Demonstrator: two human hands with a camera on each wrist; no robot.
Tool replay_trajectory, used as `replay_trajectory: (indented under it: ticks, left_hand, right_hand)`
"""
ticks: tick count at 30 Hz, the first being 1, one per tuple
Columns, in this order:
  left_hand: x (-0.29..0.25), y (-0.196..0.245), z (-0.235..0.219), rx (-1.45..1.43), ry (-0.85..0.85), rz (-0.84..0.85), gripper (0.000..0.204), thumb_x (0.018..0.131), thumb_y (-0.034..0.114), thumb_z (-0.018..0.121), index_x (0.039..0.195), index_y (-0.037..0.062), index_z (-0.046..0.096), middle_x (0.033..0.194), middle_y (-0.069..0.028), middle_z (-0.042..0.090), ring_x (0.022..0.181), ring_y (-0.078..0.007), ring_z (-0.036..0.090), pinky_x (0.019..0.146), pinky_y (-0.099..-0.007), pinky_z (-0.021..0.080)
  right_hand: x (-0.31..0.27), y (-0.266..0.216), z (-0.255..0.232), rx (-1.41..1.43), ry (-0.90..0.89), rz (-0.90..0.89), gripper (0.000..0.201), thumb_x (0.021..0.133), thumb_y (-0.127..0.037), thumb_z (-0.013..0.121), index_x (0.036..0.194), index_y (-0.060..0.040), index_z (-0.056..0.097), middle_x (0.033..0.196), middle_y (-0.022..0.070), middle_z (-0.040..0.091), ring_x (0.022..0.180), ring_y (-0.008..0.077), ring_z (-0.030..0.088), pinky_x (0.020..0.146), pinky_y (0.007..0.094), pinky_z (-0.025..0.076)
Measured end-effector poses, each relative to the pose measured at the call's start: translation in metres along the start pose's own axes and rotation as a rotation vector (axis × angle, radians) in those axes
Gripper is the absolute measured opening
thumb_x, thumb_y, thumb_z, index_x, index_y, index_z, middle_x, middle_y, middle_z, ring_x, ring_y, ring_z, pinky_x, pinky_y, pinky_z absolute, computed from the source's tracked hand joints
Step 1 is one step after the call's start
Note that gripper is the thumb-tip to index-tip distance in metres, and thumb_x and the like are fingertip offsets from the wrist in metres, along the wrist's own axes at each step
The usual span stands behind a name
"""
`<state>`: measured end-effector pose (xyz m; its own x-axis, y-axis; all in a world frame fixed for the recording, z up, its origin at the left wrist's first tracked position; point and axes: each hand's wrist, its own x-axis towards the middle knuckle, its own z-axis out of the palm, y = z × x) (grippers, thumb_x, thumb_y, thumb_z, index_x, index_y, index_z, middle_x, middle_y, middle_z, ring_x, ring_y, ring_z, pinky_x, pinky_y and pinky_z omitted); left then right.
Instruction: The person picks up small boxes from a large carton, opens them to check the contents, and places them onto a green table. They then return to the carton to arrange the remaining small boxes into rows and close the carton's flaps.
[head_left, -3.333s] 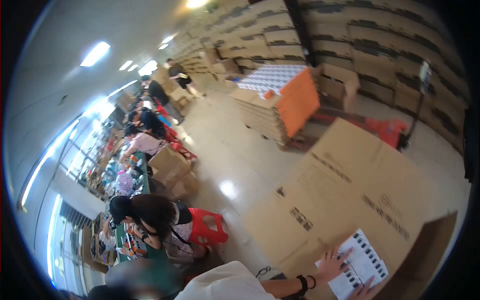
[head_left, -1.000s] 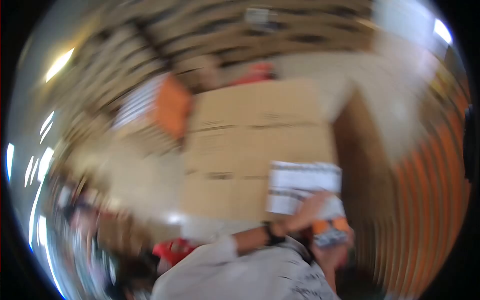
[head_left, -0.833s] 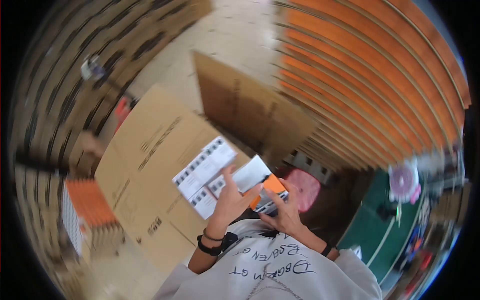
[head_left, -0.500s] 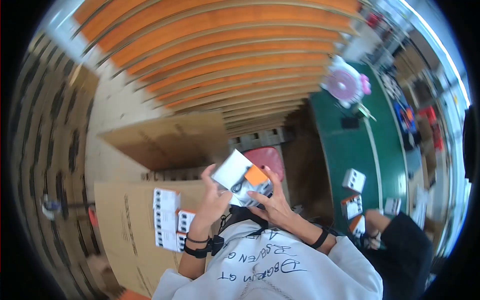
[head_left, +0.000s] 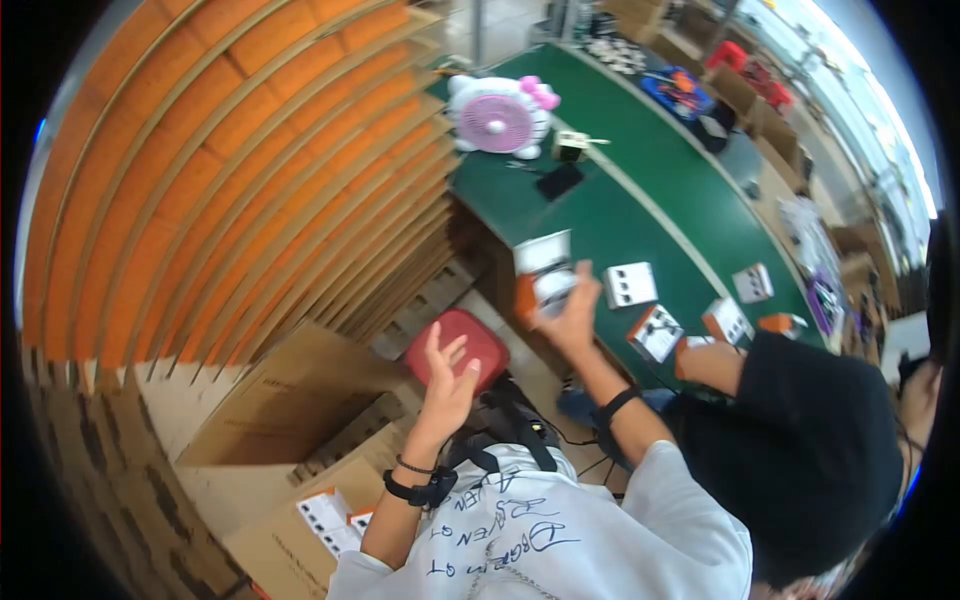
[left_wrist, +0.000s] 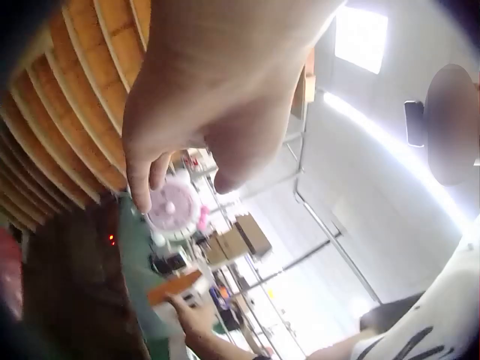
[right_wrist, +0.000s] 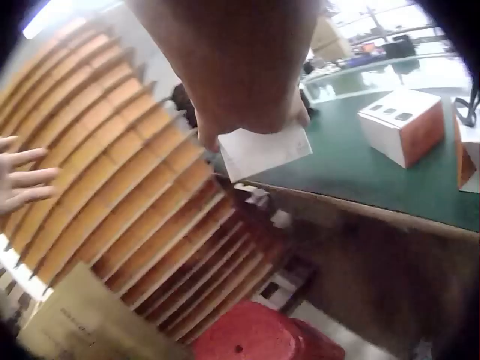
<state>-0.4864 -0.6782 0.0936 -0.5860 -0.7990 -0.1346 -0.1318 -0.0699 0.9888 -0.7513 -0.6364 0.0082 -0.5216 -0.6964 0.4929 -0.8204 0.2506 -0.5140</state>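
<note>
My right hand (head_left: 572,315) grips a small white and orange box (head_left: 545,252) at the near edge of the green table (head_left: 620,215). In the right wrist view, the white face of this box shows beneath the fingers, partly hidden by the hand. My left hand (head_left: 447,390) holds nothing, its fingers spread, and it overlaps the red stool (head_left: 485,345) in the head view. Similar boxes stand on the table, the nearest a white box (head_left: 631,286) just right of my right hand.
Stacked orange-faced cardboard sheets (head_left: 250,180) rise at the left. A pink fan (head_left: 497,122) and a black phone (head_left: 559,182) are on the table. A person in black (head_left: 790,450) leans in at the right. More small boxes (head_left: 328,515) lie on a big carton (head_left: 275,545).
The view has swung from the carton towards the green table. Half a second ago both hands held the box; the left has let go, and the right has carried it to the table edge.
</note>
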Motion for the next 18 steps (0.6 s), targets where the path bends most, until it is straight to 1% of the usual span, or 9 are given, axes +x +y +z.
replay_trajectory:
  ticks: [2,5,7,10,11,13,15,16,18]
  left_hand:
    - [-0.018,0.023,-0.022,-0.022,0.056,-0.034,0.079,0.102,0.012,0.055,0.159,0.0111,0.000,0.147,-0.0243,0.043,0.136,-0.0337,0.045,0.108,-0.0434,0.043]
    - [-0.083,0.009,-0.080,0.073,0.401,-0.084,0.076,0.102,0.014,0.057,0.159,0.0113,0.007,0.145,-0.0192,0.046,0.133,-0.0306,0.048,0.108,-0.0411,0.043]
    - [-0.155,-0.005,-0.115,0.171,0.775,-0.196,0.074,0.098,0.011,0.062,0.156,0.0075,0.017,0.139,-0.0180,0.050,0.129,-0.0282,0.049,0.106,-0.0387,0.044]
    - [-0.293,-0.076,-0.146,0.415,1.314,-0.455,0.072,0.090,0.012,0.071,0.149,-0.0018,0.031,0.136,-0.0228,0.051,0.129,-0.0319,0.050,0.107,-0.0428,0.042]
    - [-0.330,-0.085,-0.142,0.489,1.459,-0.613,0.075,0.086,0.015,0.076,0.146,-0.0043,0.035,0.136,-0.0249,0.051,0.128,-0.0342,0.050,0.107,-0.0451,0.041]
    - [-0.388,-0.103,-0.121,0.493,1.467,-0.706,0.076,0.082,0.021,0.080,0.141,-0.0066,0.040,0.137,-0.0276,0.050,0.130,-0.0377,0.049,0.110,-0.0475,0.038]
    - [-0.401,-0.115,-0.113,0.525,1.407,-0.798,0.078,0.077,0.027,0.083,0.135,-0.0088,0.046,0.138,-0.0304,0.048,0.131,-0.0412,0.047,0.112,-0.0500,0.035]
    - [-0.390,-0.122,-0.107,0.727,1.321,-0.739,0.086,0.073,0.030,0.086,0.136,-0.0100,0.044,0.142,-0.0312,0.045,0.134,-0.0433,0.042,0.113,-0.0518,0.031]
    - [-0.367,-0.126,-0.091,0.911,1.247,-0.667,0.095,0.068,0.033,0.089,0.138,-0.0111,0.041,0.145,-0.0320,0.041,0.137,-0.0455,0.038,0.115,-0.0536,0.028]
  right_hand:
    - [0.024,0.057,0.035,-0.088,0.209,0.129,0.081,0.071,-0.028,0.081,0.134,0.0062,0.043,0.122,0.0266,0.053,0.113,0.0441,0.051,0.106,0.0496,0.039]
    - [0.045,0.128,0.073,-0.075,0.205,0.186,0.094,0.065,-0.027,0.088,0.136,0.0096,0.038,0.123,0.0291,0.052,0.109,0.0416,0.056,0.097,0.0488,0.047]
    - [0.057,0.151,0.088,-0.022,0.142,0.179,0.103,0.062,-0.027,0.093,0.137,0.0118,0.034,0.124,0.0309,0.052,0.107,0.0399,0.059,0.090,0.0482,0.053]
    - [0.043,0.161,0.092,-0.021,0.138,0.152,0.116,0.056,-0.026,0.100,0.138,0.0152,0.029,0.125,0.0334,0.051,0.104,0.0374,0.064,0.081,0.0473,0.061]
    - [0.032,0.165,0.093,-0.108,0.193,0.150,0.126,0.049,-0.041,0.101,0.135,0.0166,0.029,0.124,0.0352,0.049,0.104,0.0426,0.062,0.084,0.0515,0.057]
    - [0.010,0.167,0.121,-0.300,0.411,0.189,0.124,0.042,-0.047,0.101,0.129,0.0122,0.035,0.115,0.0326,0.049,0.098,0.0444,0.059,0.084,0.0514,0.052]
    - [0.000,0.135,0.133,-0.262,0.215,0.611,0.122,0.049,-0.046,0.099,0.129,0.0156,0.031,0.118,0.0349,0.048,0.100,0.0458,0.059,0.086,0.0501,0.052]
    - [-0.011,0.135,0.157,-0.258,-0.062,0.652,0.121,0.054,-0.045,0.098,0.131,0.0166,0.029,0.124,0.0354,0.047,0.109,0.0439,0.056,0.090,0.0493,0.052]
    - [-0.033,0.018,0.147,0.236,-0.394,0.492,0.103,0.070,-0.034,0.091,0.135,0.0150,0.029,0.134,0.0339,0.045,0.122,0.0392,0.052,0.097,0.0455,0.051]
